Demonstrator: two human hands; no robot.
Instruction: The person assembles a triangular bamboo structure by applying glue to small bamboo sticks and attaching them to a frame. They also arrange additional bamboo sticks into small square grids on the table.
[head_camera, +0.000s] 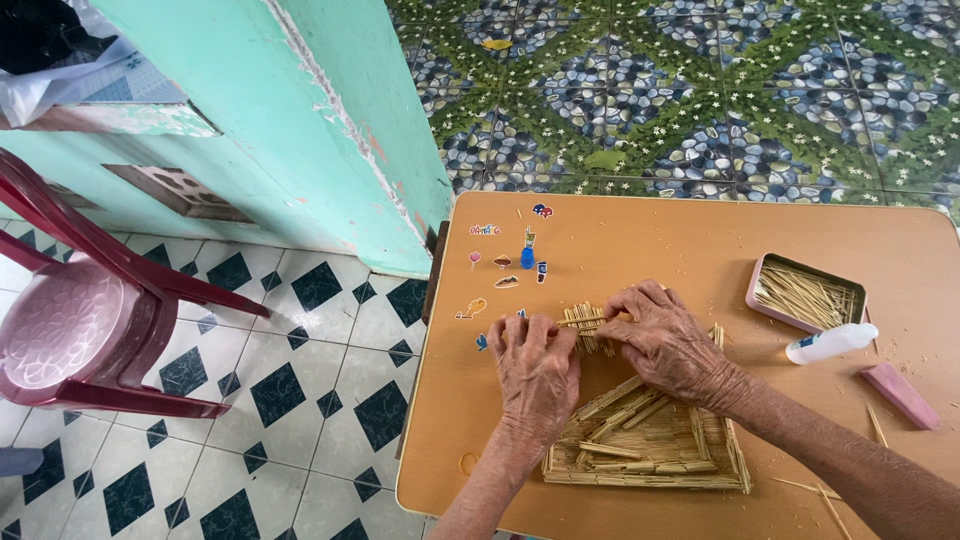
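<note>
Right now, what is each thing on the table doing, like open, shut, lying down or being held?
Left hand: resting on the stick frame, fingers pinching a thin stick.
Right hand: fingers pressed on the stick stack.
Thin stick: held level between both hands.
Stick frame: lying flat, partly built.
Pink tin: open, filled with sticks.
Glue bottle: lying on its side.
Pink lid: off, lying flat on the table.
Stickers: stuck flat on the table.

Left hand (537, 375) and right hand (668, 345): both bare, no gloves, rings or wristwatch visible. Forearms uncovered to the frame edge; no sleeve in view. Skin creased, knuckles prominent, nails short.
</note>
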